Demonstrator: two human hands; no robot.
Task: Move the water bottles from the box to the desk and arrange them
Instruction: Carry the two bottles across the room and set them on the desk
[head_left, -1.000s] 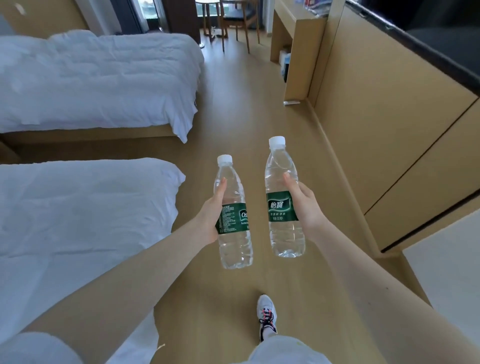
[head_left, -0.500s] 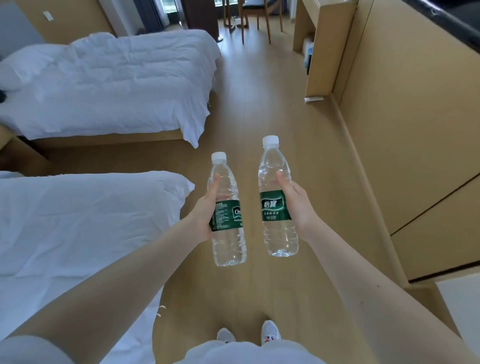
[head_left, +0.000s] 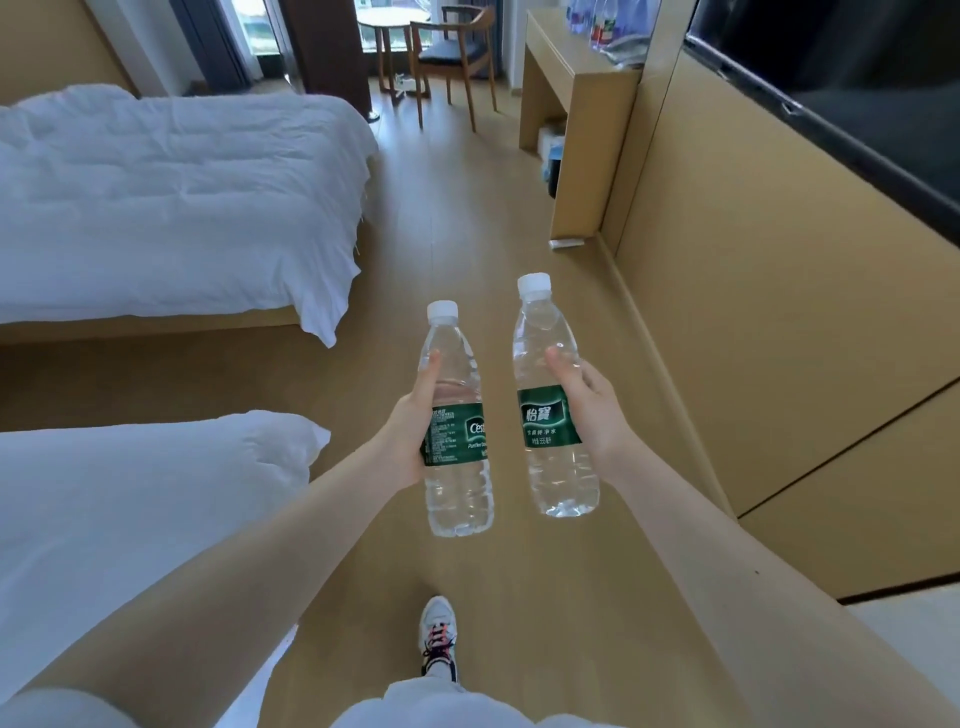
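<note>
Two capped, water-filled bottles (head_left: 457, 493) (head_left: 563, 478), one grasped in the left hand (head_left: 410, 441)'s fingers, one in the right hand (head_left: 592, 410)'s.

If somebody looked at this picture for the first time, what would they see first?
Right in the middle, the left hand holds the left bottle and the right hand holds the right bottle, both clear, caps up, with green labels. A far bed and a near bed, both white, fill the left side. A wooden desk stands far ahead on the right.
</note>
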